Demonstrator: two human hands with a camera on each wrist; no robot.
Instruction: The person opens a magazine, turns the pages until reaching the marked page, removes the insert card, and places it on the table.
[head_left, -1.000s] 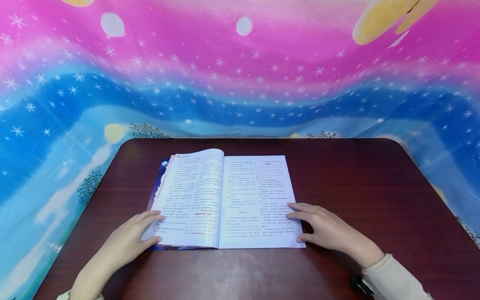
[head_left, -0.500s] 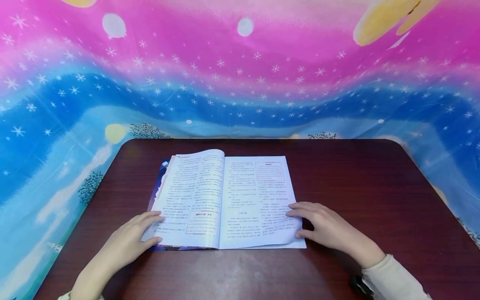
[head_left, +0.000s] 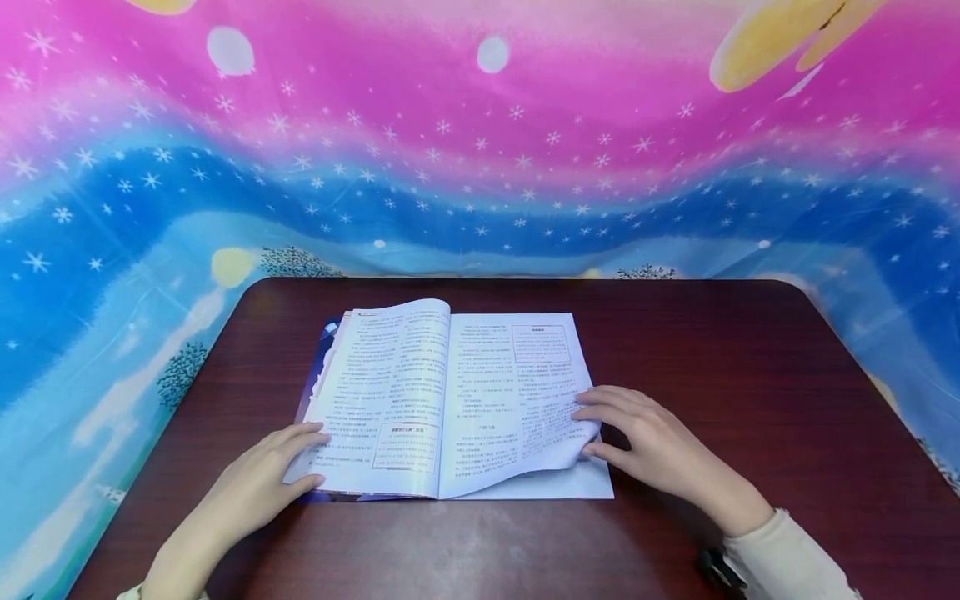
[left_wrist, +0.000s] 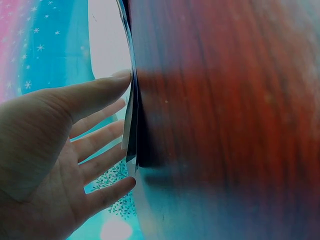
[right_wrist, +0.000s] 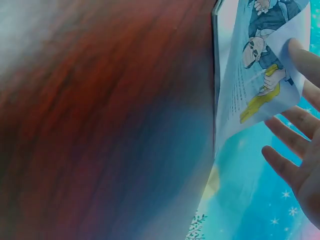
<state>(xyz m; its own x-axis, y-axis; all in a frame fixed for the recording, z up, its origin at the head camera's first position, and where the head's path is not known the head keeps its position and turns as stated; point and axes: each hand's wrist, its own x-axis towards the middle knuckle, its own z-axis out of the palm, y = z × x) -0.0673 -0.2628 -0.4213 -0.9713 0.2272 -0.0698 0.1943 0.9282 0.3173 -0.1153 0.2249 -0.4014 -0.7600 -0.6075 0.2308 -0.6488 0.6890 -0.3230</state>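
Observation:
An open magazine point(head_left: 390, 367) lies on the dark wooden table, its left pages bulging near the spine. My left hand point(head_left: 258, 475) rests on the lower left edge, thumb and fingertips touching the page; the left wrist view shows those fingers point(left_wrist: 100, 142) spread and fairly straight. At the right edge, my right hand point(head_left: 652, 442) pinches a single page point(head_left: 551, 446) between thumb and fingers. That page's lower corner is curled up off the sheets beneath. Its underside point(right_wrist: 272, 75), with a drawn figure and yellow shape, shows in the right wrist view.
The brown table point(head_left: 720, 358) extends around the magazine on every side. Behind it hangs a pink and blue cloth point(head_left: 450, 167) with snowflakes. A dark band point(head_left: 722, 570) sits at the right sleeve cuff point(head_left: 787, 554).
The right page's lower corner has lifted and curled upward, exposing the sheet below. My right hand has moved slightly up with it. The left hand stays in place.

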